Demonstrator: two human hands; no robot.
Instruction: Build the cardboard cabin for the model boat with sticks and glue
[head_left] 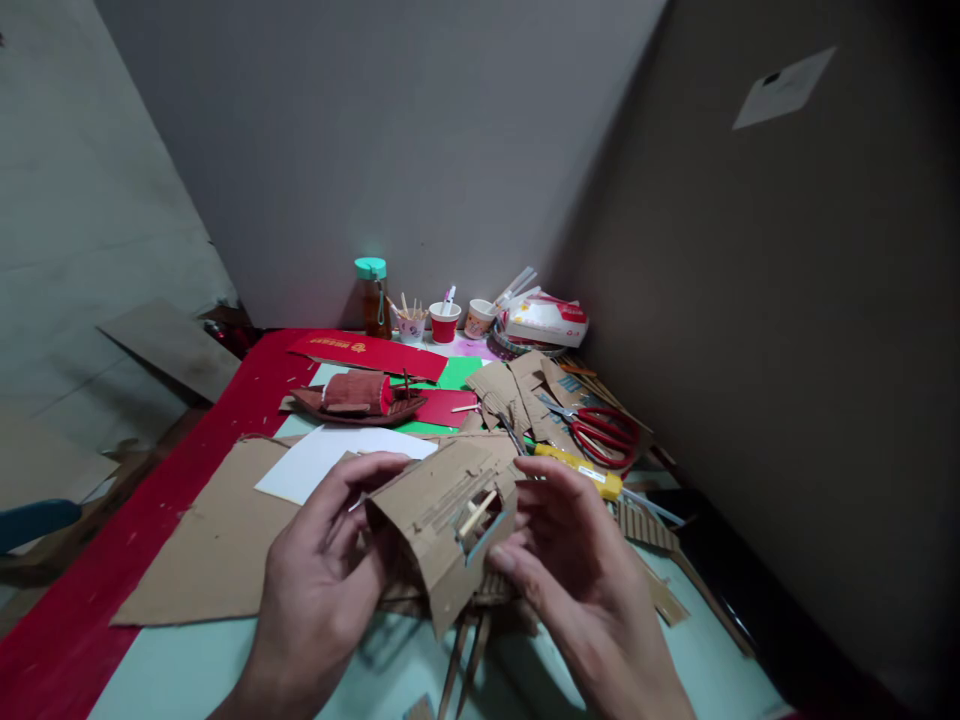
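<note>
A curved brown cardboard piece (427,500) with a cut-out opening is held up between both hands, over the near part of the table. My left hand (322,570) grips its left edge, with the thumb partly behind the card. On the other side my right hand (570,570) pinches the right edge near the opening. A pale wooden stick (477,514) shows in the cut-out. Beneath the card, ridged cardboard and two thin brown strips (463,665) stick out towards me; whether they are joined to it I cannot tell.
Behind the hands stands a brown model boat (356,398) beside white paper (337,460). Red-handled scissors (606,436), a yellow-handled tool (581,472) and cardboard scraps (517,390) lie at the right. A bottle (373,300) and cups (445,323) line the wall.
</note>
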